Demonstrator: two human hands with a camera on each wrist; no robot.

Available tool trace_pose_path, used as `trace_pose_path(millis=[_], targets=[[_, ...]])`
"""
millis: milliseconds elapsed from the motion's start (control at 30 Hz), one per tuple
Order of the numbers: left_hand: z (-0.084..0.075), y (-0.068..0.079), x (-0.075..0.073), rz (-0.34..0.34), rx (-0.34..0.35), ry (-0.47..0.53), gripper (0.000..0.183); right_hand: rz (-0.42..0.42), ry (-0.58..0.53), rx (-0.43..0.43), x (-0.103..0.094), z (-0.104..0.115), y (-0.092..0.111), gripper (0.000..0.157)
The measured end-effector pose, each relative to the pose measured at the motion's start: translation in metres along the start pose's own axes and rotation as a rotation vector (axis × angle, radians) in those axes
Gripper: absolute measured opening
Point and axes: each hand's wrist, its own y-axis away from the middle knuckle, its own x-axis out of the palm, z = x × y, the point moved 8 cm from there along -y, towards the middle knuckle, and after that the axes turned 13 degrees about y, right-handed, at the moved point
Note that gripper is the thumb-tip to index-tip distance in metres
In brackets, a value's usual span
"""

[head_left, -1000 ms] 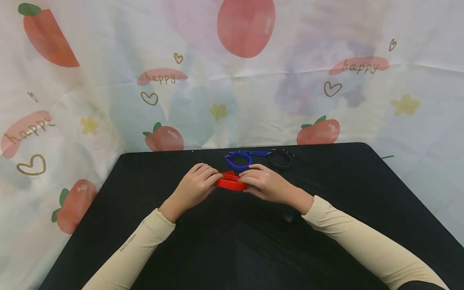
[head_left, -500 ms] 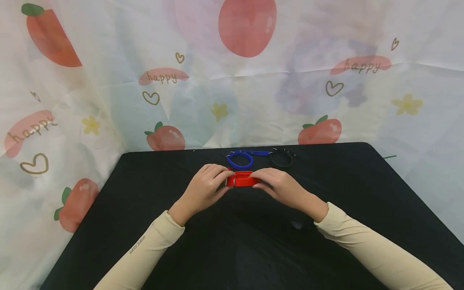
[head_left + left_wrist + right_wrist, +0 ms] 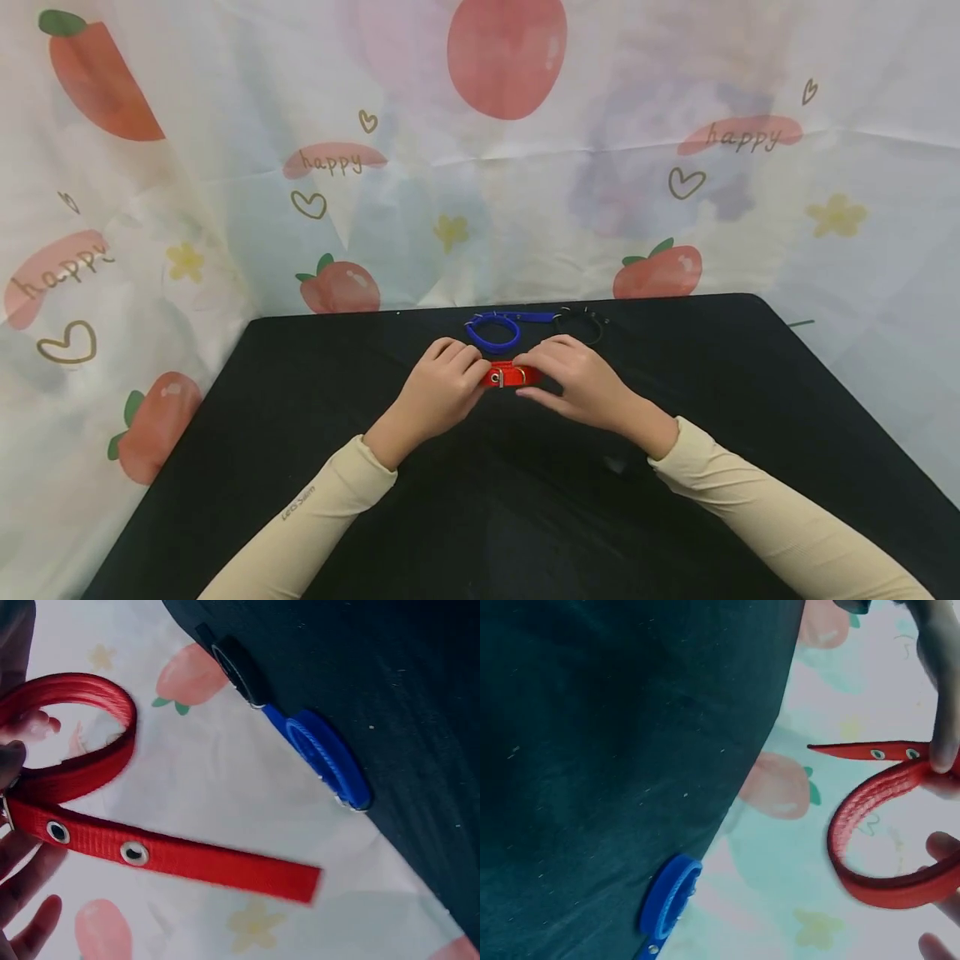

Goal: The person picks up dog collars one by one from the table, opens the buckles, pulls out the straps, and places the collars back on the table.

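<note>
A red collar (image 3: 510, 377), its strap bent into a loop, is raised above the table between both hands. A metal buckle and an eyelet face the head camera. My left hand (image 3: 442, 387) pinches the collar's left side near the buckle. On the other side my right hand (image 3: 585, 385) holds it with fingers over the top edge. The left wrist view shows the loop of the red collar (image 3: 112, 761) and its loose strap end with eyelets sticking out. Padded lining shows inside the red collar (image 3: 885, 892) in the right wrist view.
Beyond the hands, a blue collar (image 3: 534, 317) and a black collar (image 3: 251, 675) lie near the far edge of the black-covered table (image 3: 480, 508). A fruit-printed cloth (image 3: 525, 200) hangs behind and along the left side.
Both hands have shifted right with the red collar. The collar has turned in the fingers, so its buckle and an eyelet now face the head camera.
</note>
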Motion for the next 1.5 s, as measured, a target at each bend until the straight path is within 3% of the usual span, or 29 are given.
trace_pose_path(millis=[133, 367, 667, 933, 1133, 1267, 1500], targets=[[-0.002, -0.003, 0.002, 0.019, 0.0, -0.038, 0.017, -0.034, 0.042, -0.021, -0.002, 0.003, -0.003, 0.035], [0.002, 0.002, 0.004, 0.033, -0.029, 0.103, 0.024, -0.089, -0.02, -0.009, -0.009, -0.002, 0.003, 0.042], [-0.007, -0.004, -0.003, -0.04, 0.026, 0.113, 0.026, -0.052, -0.019, 0.008, -0.005, -0.001, 0.001, 0.038], [0.004, -0.001, -0.006, 0.013, -0.091, 0.154, 0.025, -0.088, -0.007, 0.073, -0.012, -0.005, 0.003, 0.04], [0.005, 0.002, -0.01, 0.024, -0.118, 0.177, 0.029, -0.147, -0.015, 0.073, -0.016, -0.007, 0.006, 0.046], [-0.001, -0.002, -0.005, 0.024, -0.096, 0.189, 0.035, -0.175, -0.009, 0.021, -0.014, 0.0, 0.004, 0.043], [-0.008, -0.005, -0.003, -0.018, -0.054, 0.142, 0.025, -0.133, 0.023, 0.013, -0.012, 0.004, 0.003, 0.042]])
